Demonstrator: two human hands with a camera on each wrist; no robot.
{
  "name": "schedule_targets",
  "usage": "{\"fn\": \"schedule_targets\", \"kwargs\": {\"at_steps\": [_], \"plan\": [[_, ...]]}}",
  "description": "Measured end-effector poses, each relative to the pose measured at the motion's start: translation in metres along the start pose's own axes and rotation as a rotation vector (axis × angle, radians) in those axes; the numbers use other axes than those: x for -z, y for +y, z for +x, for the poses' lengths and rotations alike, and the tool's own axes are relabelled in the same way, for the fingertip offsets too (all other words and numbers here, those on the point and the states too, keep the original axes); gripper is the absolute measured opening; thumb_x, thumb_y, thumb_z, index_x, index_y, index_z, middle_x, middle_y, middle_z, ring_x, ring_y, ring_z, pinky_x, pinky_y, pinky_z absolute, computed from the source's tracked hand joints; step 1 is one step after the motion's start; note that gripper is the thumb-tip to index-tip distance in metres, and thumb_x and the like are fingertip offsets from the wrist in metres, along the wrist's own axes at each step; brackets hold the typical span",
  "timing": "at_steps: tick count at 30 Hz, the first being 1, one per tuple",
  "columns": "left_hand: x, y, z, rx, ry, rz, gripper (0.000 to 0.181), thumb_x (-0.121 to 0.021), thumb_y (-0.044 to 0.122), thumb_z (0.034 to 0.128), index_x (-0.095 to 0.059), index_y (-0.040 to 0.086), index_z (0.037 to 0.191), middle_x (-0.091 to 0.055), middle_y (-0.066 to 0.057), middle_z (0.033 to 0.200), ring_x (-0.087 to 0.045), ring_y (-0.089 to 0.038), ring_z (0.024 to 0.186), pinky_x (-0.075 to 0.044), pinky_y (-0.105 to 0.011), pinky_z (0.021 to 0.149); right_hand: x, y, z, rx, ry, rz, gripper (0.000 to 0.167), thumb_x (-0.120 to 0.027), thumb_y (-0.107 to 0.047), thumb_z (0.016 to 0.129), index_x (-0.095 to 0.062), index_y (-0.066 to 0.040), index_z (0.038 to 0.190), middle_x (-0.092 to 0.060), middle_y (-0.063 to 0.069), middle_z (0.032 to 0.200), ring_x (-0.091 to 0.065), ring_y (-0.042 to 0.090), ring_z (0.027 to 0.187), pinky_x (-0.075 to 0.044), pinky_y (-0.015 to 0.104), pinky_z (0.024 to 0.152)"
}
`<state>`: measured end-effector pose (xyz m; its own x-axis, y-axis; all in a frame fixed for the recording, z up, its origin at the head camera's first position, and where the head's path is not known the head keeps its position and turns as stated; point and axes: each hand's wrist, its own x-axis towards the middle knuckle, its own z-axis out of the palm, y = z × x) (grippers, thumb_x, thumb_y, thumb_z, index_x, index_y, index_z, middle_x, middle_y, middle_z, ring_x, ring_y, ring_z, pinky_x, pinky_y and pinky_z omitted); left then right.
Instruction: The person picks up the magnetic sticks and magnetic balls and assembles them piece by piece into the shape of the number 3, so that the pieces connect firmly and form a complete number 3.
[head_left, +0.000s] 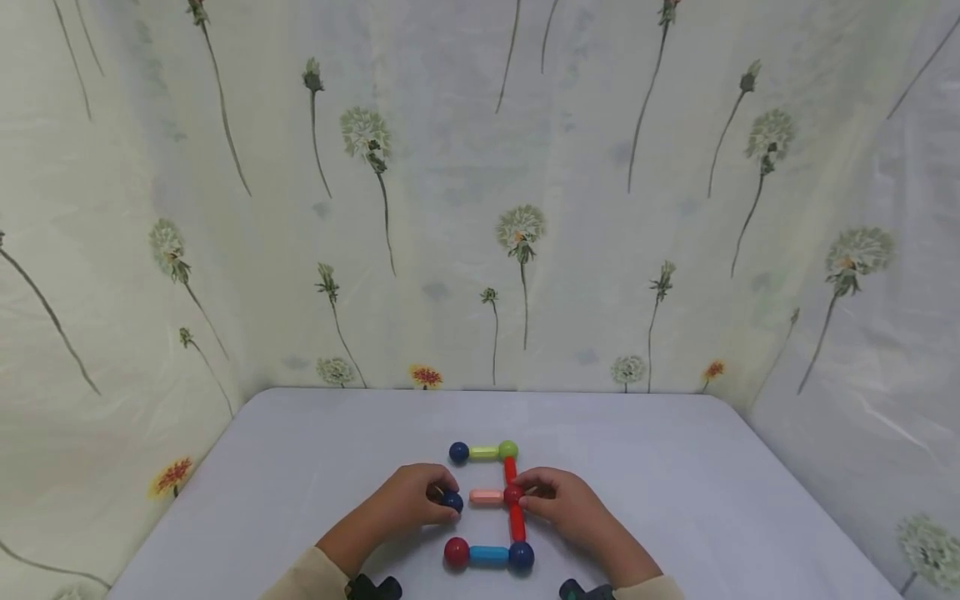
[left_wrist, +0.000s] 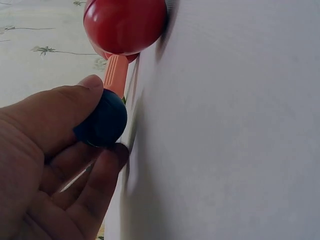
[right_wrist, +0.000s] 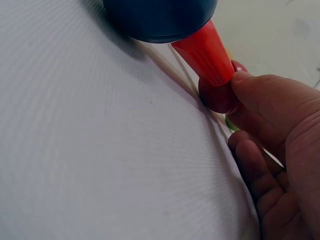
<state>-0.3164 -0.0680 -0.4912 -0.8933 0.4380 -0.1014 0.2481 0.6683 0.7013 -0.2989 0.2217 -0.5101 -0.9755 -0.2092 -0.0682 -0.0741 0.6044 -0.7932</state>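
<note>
My left hand [head_left: 412, 498] pinches a dark blue ball [left_wrist: 107, 120] between thumb and fingers, just left of the free end of a pink rod [head_left: 486, 497]. In the head view a small gap parts ball and rod. With thumb and fingertips, my right hand [head_left: 564, 502] grips the middle red ball [head_left: 513, 494], which joins that rod to two red rods [head_left: 517, 525] in a column. A lime green ball [head_left: 507, 450] tops the column and a navy ball [head_left: 521, 557] ends it nearest me.
From the lime ball a yellow-green rod [head_left: 483, 453] leads left to another dark blue ball [head_left: 459, 452]. Along the near side, a light blue rod [head_left: 489, 557] links the navy ball to a red ball [head_left: 457, 552]. All lie on a white table [head_left: 337, 442] before a flowered curtain [head_left: 450, 208].
</note>
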Motion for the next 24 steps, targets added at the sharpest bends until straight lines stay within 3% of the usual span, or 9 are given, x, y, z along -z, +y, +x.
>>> {"fn": "schedule_targets", "kwargs": {"at_steps": [8,21,24], "plan": [[-0.0024,-0.0022,0.0012,0.029,0.01,-0.023,0.026,-0.09,0.025,0.0835,-0.073,0.023,0.103,-0.071,0.005,0.099,-0.065,-0.016,0.092,-0.059,-0.043,0.089,-0.0008,0.0025,0.0014,-0.006,0.002,0.011,0.028,-0.081,-0.026,0.091,-0.075,-0.024,0.119,-0.074,-0.006,0.111,-0.066,0.015,0.102,-0.057,0.048,0.098],[-0.0039,-0.0026,0.0018,0.024,0.013,-0.032,0.027,-0.09,0.024,0.0834,-0.072,0.023,0.103,-0.07,0.005,0.096,-0.066,-0.015,0.092,-0.06,-0.042,0.088,-0.0008,0.0018,0.0004,-0.007,0.002,0.023,0.028,-0.081,-0.025,0.092,-0.075,-0.024,0.119,-0.073,-0.005,0.112,-0.066,0.016,0.102,-0.058,0.048,0.097],[-0.0033,-0.002,0.0009,0.024,0.014,-0.036,0.033,-0.09,0.025,0.0832,-0.072,0.021,0.111,-0.07,0.005,0.098,-0.066,-0.016,0.093,-0.06,-0.043,0.089,-0.0008,0.0011,0.0006,-0.008,0.003,0.027,0.028,-0.081,-0.025,0.092,-0.075,-0.024,0.119,-0.073,-0.005,0.111,-0.066,0.016,0.101,-0.058,0.047,0.096]]}}
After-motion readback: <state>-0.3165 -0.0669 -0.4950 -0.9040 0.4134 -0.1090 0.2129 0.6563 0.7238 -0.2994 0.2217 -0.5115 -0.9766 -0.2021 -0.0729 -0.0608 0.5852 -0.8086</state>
